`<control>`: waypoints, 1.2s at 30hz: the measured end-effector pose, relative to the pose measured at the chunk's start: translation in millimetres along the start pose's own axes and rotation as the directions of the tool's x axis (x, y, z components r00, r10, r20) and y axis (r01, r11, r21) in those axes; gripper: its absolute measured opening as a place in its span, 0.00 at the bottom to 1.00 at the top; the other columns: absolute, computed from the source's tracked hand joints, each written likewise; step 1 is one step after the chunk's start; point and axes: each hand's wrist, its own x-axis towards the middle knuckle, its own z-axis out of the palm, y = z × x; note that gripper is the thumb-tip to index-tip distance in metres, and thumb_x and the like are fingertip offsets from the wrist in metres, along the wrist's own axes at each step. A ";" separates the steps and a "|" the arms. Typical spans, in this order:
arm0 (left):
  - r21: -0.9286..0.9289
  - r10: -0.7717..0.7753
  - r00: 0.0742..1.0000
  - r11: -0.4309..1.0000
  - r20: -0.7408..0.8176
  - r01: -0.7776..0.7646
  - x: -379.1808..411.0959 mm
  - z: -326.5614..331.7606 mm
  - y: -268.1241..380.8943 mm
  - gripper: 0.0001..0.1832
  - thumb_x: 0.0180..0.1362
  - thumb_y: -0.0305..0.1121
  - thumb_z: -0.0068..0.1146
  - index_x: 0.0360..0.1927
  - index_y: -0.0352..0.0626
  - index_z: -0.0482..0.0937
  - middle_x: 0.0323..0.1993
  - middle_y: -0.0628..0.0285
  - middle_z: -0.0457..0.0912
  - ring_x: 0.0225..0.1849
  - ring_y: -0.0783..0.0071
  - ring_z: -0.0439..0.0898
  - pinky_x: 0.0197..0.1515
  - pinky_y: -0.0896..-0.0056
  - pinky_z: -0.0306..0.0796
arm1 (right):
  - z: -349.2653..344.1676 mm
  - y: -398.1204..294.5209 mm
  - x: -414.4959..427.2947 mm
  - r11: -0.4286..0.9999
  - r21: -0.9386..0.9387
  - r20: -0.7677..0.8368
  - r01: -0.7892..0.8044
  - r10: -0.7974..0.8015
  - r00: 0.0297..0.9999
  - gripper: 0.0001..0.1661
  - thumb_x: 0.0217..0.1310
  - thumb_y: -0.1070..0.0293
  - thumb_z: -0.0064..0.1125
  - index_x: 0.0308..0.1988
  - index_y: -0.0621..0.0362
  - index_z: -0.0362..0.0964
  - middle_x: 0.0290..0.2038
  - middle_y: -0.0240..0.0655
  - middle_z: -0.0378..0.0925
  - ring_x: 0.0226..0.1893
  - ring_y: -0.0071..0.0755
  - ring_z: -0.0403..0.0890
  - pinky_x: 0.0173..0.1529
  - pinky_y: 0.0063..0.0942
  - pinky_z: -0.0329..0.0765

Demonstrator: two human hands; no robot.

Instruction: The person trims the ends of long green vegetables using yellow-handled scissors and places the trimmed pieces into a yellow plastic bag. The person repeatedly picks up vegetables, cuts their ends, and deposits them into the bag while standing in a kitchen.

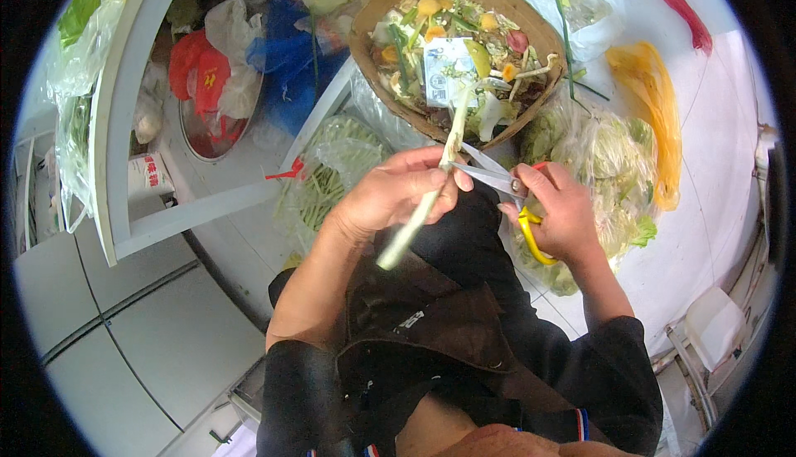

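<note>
My left hand (404, 191) grips a long pale green vegetable stalk (407, 233), which slants up toward a cardboard box (362, 40) of food scraps. In my right hand (563, 208) is a pair of scissors (530, 236) with yellow handles. Their two metal blades are parted, with the tips at the stalk just above my left fingers. The stalk's upper end is slightly brown and hangs over the near rim of the box. Inside the box lie vegetable trimmings (407, 28), orange peelings and a printed packet (448, 68).
Bagged leafy vegetables (615, 158) lie right of my knee, beside a yellow plastic bag (650, 121). A clear bag of green beans (323, 171) is at the left. Beyond it stands a pale shelf frame (205, 211) with a metal bowl (211, 146) inside.
</note>
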 end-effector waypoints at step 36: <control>0.211 -0.552 0.747 0.833 0.369 0.512 -10.7 -45.5 18.4 0.17 0.72 0.42 0.53 0.45 0.35 0.79 0.18 0.74 0.68 0.17 0.88 0.63 0.17 0.82 0.54 | -46.0 21.2 71.5 0.838 -0.119 0.455 0.532 -0.431 0.780 0.26 0.38 0.70 0.71 0.45 0.50 0.78 0.35 0.34 0.75 0.38 0.44 0.80 0.38 0.38 0.79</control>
